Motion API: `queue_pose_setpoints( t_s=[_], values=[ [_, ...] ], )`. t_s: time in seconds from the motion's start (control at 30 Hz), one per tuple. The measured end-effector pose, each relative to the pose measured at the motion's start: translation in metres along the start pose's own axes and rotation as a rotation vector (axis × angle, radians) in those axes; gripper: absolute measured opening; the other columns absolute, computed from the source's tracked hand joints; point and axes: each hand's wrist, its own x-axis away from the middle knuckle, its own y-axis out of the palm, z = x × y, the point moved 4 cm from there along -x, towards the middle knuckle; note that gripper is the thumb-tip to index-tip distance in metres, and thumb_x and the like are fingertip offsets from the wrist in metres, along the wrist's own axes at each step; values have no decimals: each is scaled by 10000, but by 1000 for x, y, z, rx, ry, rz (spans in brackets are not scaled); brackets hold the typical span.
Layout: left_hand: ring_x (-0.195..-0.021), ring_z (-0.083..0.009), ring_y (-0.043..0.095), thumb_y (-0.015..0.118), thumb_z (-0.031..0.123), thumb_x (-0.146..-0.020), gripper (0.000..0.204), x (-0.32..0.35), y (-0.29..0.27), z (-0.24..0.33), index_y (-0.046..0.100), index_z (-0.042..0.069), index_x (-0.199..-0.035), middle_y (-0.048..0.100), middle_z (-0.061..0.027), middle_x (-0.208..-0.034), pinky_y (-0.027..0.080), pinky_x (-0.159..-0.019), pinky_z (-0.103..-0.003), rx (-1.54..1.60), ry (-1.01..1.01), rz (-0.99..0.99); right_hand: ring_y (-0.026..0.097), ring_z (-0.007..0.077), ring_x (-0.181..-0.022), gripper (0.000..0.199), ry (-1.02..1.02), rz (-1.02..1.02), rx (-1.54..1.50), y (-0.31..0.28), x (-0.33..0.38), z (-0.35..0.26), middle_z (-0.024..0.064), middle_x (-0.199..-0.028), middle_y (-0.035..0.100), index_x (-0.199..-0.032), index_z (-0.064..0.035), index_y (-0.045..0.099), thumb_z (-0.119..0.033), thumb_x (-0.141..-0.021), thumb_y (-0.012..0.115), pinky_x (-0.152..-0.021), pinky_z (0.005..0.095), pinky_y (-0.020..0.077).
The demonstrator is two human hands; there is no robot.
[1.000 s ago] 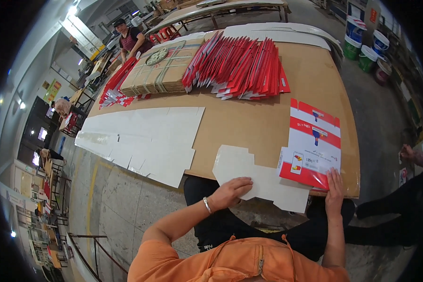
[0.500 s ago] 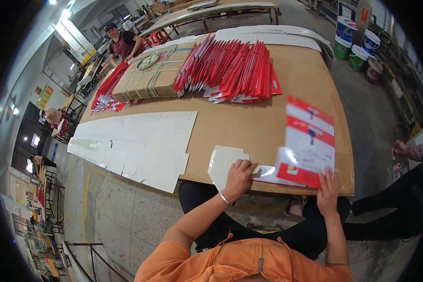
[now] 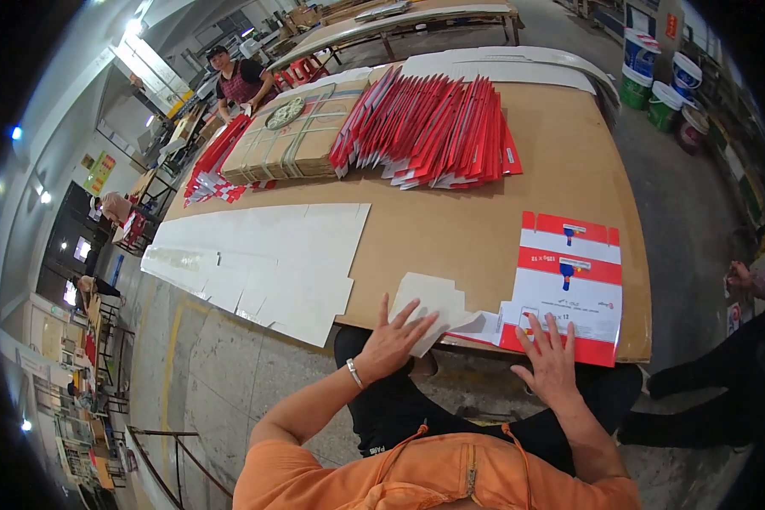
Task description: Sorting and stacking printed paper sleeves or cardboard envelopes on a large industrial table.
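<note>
Flat carton (image 3: 565, 293) partly hidden (fingers (image 3: 554, 335)), jacket (image 3: 425, 476) cropped

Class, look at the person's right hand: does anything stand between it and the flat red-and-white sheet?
Nothing visible does: the right hand, fingers spread, overlaps the near part of the red-and-white sheet in this view.

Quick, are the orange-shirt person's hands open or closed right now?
Left hand: open, fingers spread, at the white cardboard.
Right hand: open, over the red-and-white cardboard.

Flat cartons (image 3: 580, 295), tied bundle (image 3: 293, 132), brown table (image 3: 569, 161)
</note>
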Motion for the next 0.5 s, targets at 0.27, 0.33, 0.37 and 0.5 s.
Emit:
queue_pose_setpoints(
  t_s=[0.27,0.33,0.37,0.5],
  values=[
    [-1184,-230,552,729,65,-762,841,-7,45,-37,302,102,-1486,620,-64,-1218,152,-1174,-524,767,-450,185,210,363,-1435,765,31,20,-43,1,-5,2,114,-1529,312,-1431,-186,427,-428,-776,739,-1137,624,104],
    [-1188,-256,540,744,93,-798,817,-11,50,-33,293,49,-1478,565,-129,-1265,285,-1134,-454,992,-809,814,212,363,-1434,757,41,28,-50,1,-6,3,116,-1529,314,-1427,-181,434,-435,-780,734,-1138,621,105],
    [-1188,-256,540,744,93,-798,817,-17,52,-26,293,49,-1478,565,-129,-1265,285,-1134,-454,993,-810,811,213,363,-1434,749,43,30,-55,2,-5,2,117,-1529,316,-1424,-177,440,-441,-785,728,-1139,618,105],
    [-1124,-195,552,711,95,-858,564,-34,74,-13,420,-15,-1329,552,-113,-1249,468,-945,-316,1813,-789,680,243,369,-1421,741,41,22,-41,1,-2,0,121,-1517,337,-1432,-207,434,-496,-801,695,-1123,644,132]
  ],
)
